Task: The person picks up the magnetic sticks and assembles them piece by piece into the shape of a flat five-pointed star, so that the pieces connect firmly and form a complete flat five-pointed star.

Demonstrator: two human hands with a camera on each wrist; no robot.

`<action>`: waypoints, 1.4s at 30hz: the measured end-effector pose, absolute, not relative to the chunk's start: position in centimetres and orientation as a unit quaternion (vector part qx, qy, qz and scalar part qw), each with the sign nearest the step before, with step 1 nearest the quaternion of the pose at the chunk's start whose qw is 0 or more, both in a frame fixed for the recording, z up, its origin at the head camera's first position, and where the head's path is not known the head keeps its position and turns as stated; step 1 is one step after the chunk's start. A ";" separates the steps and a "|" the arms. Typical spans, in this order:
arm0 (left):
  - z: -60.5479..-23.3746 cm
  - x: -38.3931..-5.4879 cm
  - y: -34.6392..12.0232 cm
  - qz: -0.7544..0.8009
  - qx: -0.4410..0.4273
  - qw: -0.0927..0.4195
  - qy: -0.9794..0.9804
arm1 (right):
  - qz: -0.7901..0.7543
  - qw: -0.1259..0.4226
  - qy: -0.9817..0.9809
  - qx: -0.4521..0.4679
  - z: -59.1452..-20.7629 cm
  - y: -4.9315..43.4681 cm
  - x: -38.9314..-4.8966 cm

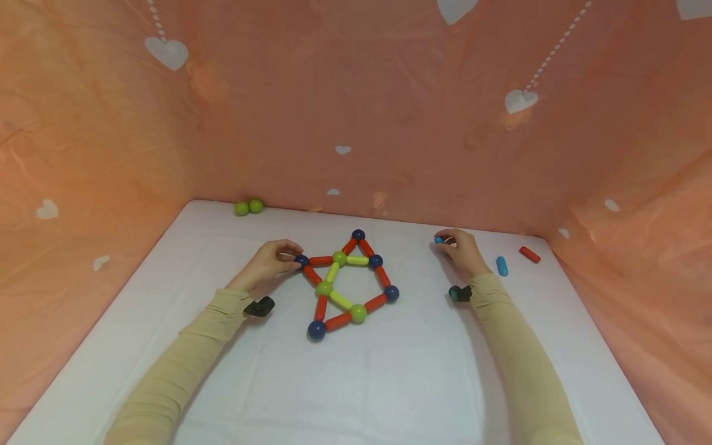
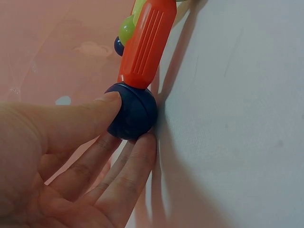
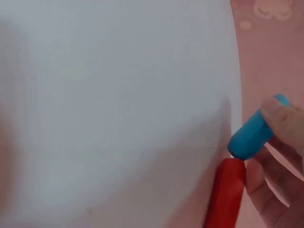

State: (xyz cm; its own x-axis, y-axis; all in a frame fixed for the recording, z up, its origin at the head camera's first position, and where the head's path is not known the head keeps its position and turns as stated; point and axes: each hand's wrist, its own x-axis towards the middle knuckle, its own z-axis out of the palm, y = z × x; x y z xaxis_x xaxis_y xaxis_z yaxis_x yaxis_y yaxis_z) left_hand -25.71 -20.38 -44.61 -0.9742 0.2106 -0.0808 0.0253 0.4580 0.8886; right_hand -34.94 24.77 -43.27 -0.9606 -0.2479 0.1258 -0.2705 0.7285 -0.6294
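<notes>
A flat figure of red and yellow-green magnetic rods joined by dark blue and green balls lies mid-table, with a green ball (image 1: 324,288) near its centre. My left hand (image 1: 271,264) pinches the dark blue ball (image 2: 134,111) at its left corner between thumb and fingers. A red rod (image 2: 151,42) runs out from that ball. Off to the right of the figure, my right hand (image 1: 460,248) holds a light blue rod (image 3: 256,133) between thumb and fingers. In the right wrist view, a red rod (image 3: 226,194) has its end right at the blue rod's lower tip.
Two green balls (image 1: 248,207) sit near the table's back left edge. Right of my right hand lie another light blue rod (image 1: 502,266) and a red rod (image 1: 529,254). Orange cloth (image 1: 389,111) with pale hearts hangs behind and beside the white table (image 1: 389,389).
</notes>
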 end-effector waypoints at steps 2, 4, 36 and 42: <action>-44.6 -25.7 -20.4 0.516 0.073 0.088 0.849 | 0.342 0.012 -0.929 0.139 -43.0 24.8 -34.8; -44.5 -25.7 -20.4 0.516 0.072 0.087 0.849 | 0.344 0.011 -0.928 0.142 -42.8 24.9 -34.7; -44.8 -25.8 -20.5 0.513 0.060 0.088 0.851 | 0.576 -0.143 -0.803 0.059 -40.9 21.8 -32.7; -44.6 -25.8 -20.4 0.513 0.064 0.089 0.852 | 0.608 -0.194 -0.769 0.039 -40.9 19.9 -31.7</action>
